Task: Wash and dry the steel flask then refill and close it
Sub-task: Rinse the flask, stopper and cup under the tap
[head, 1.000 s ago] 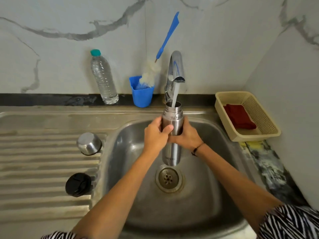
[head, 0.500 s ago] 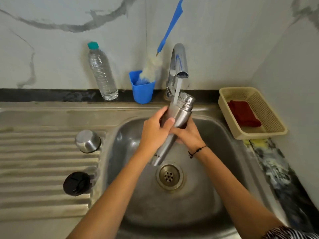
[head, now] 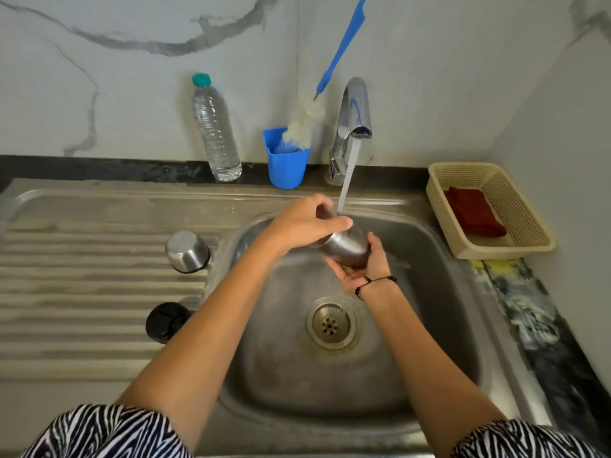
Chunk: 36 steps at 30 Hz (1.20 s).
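The steel flask (head: pixel 347 246) lies tilted over the sink basin (head: pixel 413 325), its base end towards me and its mouth hidden behind my left hand. My left hand (head: pixel 307 223) grips the flask from above. My right hand (head: pixel 360 269) cups it from below, fingers curled round the body. Water runs from the tap (head: pixel 355 110) down onto the flask by my left fingers. The steel cup lid (head: pixel 187 251) and the black stopper (head: pixel 167 321) rest on the ribbed drainboard (head: pixel 82 292).
A clear water bottle (head: pixel 216 130) and a blue cup (head: pixel 287 166) with a bottle brush (head: pixel 340 51) stand at the back wall. A beige basket (head: pixel 529 239) holding a red cloth (head: pixel 472 211) sits right of the sink. The drain (head: pixel 330 325) is open.
The flask went from upright under the tap to tilted, then nearly lying flat. My left hand moved on top of it and my right hand slid beneath its base end.
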Motion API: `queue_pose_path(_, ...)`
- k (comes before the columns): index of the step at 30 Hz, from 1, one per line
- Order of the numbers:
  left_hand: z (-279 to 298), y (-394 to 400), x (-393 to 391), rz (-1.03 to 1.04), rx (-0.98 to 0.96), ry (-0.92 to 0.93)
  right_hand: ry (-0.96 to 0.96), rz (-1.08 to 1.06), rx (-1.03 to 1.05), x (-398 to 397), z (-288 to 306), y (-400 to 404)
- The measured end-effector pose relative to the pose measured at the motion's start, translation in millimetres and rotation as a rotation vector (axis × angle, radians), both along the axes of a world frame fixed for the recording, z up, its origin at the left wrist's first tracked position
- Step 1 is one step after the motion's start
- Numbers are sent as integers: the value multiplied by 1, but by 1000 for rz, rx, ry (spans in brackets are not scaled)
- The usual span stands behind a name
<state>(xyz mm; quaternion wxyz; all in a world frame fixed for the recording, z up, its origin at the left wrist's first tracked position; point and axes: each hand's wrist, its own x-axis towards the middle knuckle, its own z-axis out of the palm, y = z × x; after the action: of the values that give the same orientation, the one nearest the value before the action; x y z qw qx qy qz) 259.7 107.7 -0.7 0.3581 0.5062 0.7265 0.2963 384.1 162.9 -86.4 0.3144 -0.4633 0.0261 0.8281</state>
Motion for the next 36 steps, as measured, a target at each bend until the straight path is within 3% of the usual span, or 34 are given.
queue_pose_path(5, -3, 14, 12, 107, 181, -166, 125, -113, -95, -11, 7, 9)
queue_pose_path(11, -18, 30, 30, 350, 393, -630, 157, -129, -63, -20, 21, 9)
queue_pose_path(16, -20, 43, 42, 596, 500, -542, 160, -131, -88, -25, 13, 1)
queue_pose_path(22, -12, 50, 35, 832, 420, -807, 113, -145, -34, -24, 16, 9)
queue_pose_path(24, -10, 47, 43, 774, 456, -703, 143, -147, -9, -24, 23, 12)
queue_pose_path(28, -17, 34, 53, 392, 630, -196, 196, -135, 66, -23, 37, 14)
queue_pose_path(31, -21, 26, 42, 120, 568, -38, 222, -150, 43, -24, 33, 18)
queue_pose_path(33, -17, 27, 36, 83, 523, 39, 228, -154, 23, -27, 30, 20)
queue_pose_path(36, -5, 40, 27, 235, 465, 136, 170, -135, -4, -35, 31, 15)
